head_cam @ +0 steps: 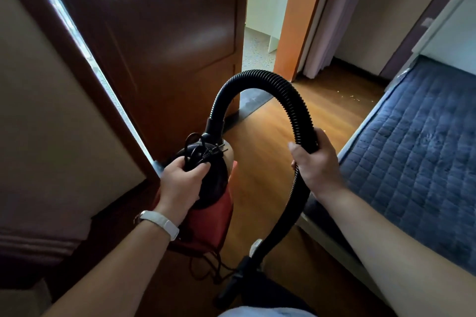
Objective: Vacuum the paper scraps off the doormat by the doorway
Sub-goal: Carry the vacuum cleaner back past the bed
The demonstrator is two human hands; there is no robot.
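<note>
A red and black handheld vacuum (211, 211) hangs in front of me, carried above the wooden floor. My left hand (180, 183) grips its black top handle, where the coiled power cord and plug (206, 152) are bundled. A black ribbed hose (257, 82) arches up from the vacuum and down to my right hand (315, 162), which grips it near the rigid tube. The tube ends in a black nozzle (237, 283) low near my legs. A dark grey doormat (253, 100) lies at the doorway, partly hidden behind the door. Small pale scraps (358, 96) dot the floor farther right.
A brown door (167, 59) with a glass pane stands open at the left of the doorway. An orange door frame (296, 15) and a pale curtain (332, 15) stand beyond. A bed with a blue quilted cover (417, 152) fills the right side. Wooden floor (260, 162) runs between them.
</note>
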